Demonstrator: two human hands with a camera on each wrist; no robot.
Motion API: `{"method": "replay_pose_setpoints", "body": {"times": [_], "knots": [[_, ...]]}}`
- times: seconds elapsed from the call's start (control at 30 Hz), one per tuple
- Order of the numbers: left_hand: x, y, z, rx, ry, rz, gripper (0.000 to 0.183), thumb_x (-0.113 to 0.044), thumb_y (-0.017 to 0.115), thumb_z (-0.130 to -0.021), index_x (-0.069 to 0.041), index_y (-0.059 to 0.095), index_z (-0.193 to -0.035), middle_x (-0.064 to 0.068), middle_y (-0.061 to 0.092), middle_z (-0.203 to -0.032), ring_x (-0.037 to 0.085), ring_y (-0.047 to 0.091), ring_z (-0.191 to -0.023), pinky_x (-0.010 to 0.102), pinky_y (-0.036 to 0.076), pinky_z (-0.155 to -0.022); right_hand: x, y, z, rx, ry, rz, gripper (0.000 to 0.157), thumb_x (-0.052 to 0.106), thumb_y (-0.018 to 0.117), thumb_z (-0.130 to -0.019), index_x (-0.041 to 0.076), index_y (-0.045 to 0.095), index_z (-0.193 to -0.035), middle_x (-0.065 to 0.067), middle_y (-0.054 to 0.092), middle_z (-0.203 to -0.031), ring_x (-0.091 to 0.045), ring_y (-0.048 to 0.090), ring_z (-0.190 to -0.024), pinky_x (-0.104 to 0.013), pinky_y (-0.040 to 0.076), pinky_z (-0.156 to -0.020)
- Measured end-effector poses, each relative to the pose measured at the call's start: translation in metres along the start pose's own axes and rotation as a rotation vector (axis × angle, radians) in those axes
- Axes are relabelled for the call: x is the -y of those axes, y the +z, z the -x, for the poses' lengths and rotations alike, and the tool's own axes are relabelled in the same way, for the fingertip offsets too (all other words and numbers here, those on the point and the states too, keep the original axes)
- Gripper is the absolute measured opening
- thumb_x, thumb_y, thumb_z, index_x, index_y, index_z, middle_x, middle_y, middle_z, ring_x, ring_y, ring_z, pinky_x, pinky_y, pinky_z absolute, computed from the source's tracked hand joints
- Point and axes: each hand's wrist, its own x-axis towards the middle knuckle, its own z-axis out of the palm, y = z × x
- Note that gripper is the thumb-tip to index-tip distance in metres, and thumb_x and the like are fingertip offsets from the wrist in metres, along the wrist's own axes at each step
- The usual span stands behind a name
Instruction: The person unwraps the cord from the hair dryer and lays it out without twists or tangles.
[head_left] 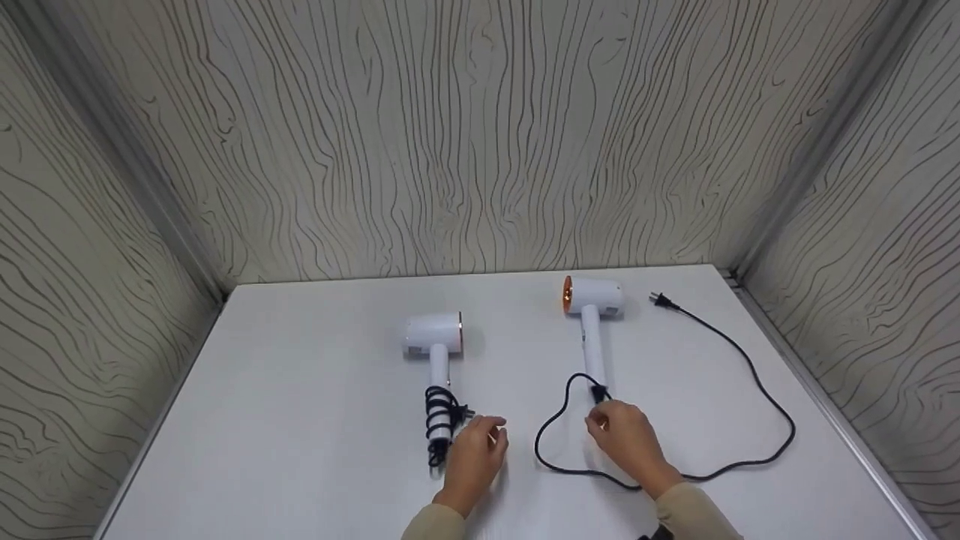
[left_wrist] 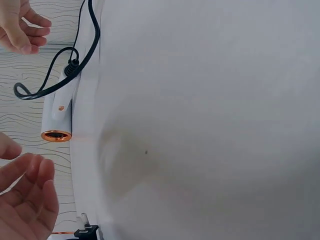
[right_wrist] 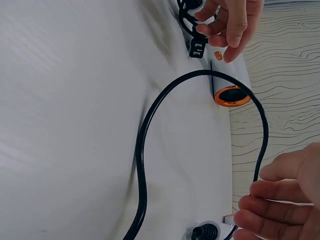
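Head view. White rectangular tabletop (head_left: pixel 285 427) carries two white plastic hair dryers with cylindrical bodies and straight handles. Left-hand hair dryer (head_left: pixel 438 361), left of centre: a black cord (head_left: pixel 436 403) is coiled round its handle, with a black two-pin plug (head_left: pixel 460 413) just beside the coils. Right-hand hair dryer (head_left: pixel 592 337): body near the far edge, long axis of the handle running from far edge toward near side. Its loose black cord (head_left: pixel 793 428) loops left of the handle's foot, then sweeps toward the right edge; second black plug (head_left: pixel 663 300) near the far right corner.

Key relation: the handle's foot lies just beyond the fingers of the right hand (head_left: pixel 628 442), the nearer hand. Left hand (head_left: pixel 474 459) is just right of the coiled handle.

Left wrist view. Left fingers loosely bent, relaxed, nothing between them. Right fingers likewise, apart from the cord loop.

Right wrist view. Loose cord arcs and passes behind the right fingers; contact cannot be told. Left fingers slack beside the coils, touch unclear.

Count: hair dryers 2, cords 2, plugs 2, hands 2.
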Motion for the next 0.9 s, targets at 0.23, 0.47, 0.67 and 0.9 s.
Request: {"method": "replay_pose_setpoints", "body": {"times": [0.23, 0.47, 0.67, 0.9], "knots": [[0.009, -0.017, 0.003, -0.01, -0.133, 0.092, 0.013, -0.005, 0.063, -0.088, -0.006, 0.07, -0.1, -0.001, 0.066, -0.083, 0.002, 0.058, -0.072, 0.015, 0.052, -0.062, 0.022, 0.004, 0.002, -0.082, -0.083, -0.051, 0.01, 0.0, 0.074, -0.077, 0.008, 0.068, -0.076, -0.001, 0.066, -0.07, -0.008, 0.058, -0.066, -0.019, 0.05, -0.058], [0.02, -0.03, 0.006, -0.103, -0.196, 0.139, 0.014, -0.002, 0.063, -0.088, -0.007, 0.071, -0.098, 0.0, 0.067, -0.08, 0.0, 0.052, -0.069, 0.015, 0.047, -0.06, 0.04, 0.012, 0.005, -0.093, -0.136, -0.092, 0.01, 0.0, 0.074, -0.076, 0.008, 0.068, -0.076, 0.0, 0.066, -0.071, -0.007, 0.058, -0.065, -0.017, 0.051, -0.058], [0.032, -0.037, 0.007, -0.18, -0.206, 0.174, 0.013, -0.001, 0.062, -0.088, -0.006, 0.072, -0.095, 0.0, 0.065, -0.076, -0.001, 0.048, -0.066, 0.015, 0.045, -0.058, 0.055, 0.02, 0.008, -0.068, -0.179, -0.119, 0.007, 0.001, 0.072, -0.078, 0.007, 0.069, -0.076, 0.0, 0.066, -0.07, -0.006, 0.057, -0.064, -0.017, 0.05, -0.058], [0.043, -0.039, 0.004, -0.263, -0.298, 0.142, 0.014, -0.002, 0.065, -0.086, -0.003, 0.069, -0.1, 0.003, 0.064, -0.082, 0.006, 0.055, -0.074, 0.018, 0.049, -0.062, 0.066, 0.028, 0.011, -0.041, -0.187, -0.143, 0.008, 0.001, 0.071, -0.079, 0.008, 0.068, -0.076, 0.001, 0.065, -0.069, -0.004, 0.057, -0.064, -0.017, 0.049, -0.058]]}}
